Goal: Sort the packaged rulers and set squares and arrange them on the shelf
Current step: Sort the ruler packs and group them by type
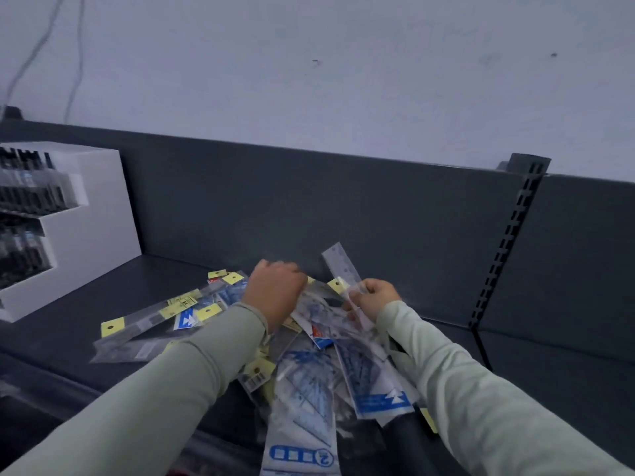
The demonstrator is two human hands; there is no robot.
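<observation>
A loose pile of packaged rulers and set squares (309, 369) in clear sleeves with yellow and blue header cards lies on the dark shelf (144, 280). My left hand (275, 290) reaches into the far side of the pile with its fingers curled down among the packages; what they hold is hidden. My right hand (372, 298) grips a clear packaged ruler (340, 266) that sticks up and back toward the shelf's rear panel. Long ruler packages (147, 324) fan out to the left of the pile.
A white stepped display box (92, 214) with dark packaged items stands at the shelf's left end. A slotted upright post (508, 235) divides the dark back panel on the right. Pale wall rises above. The pile hangs over the shelf's front edge.
</observation>
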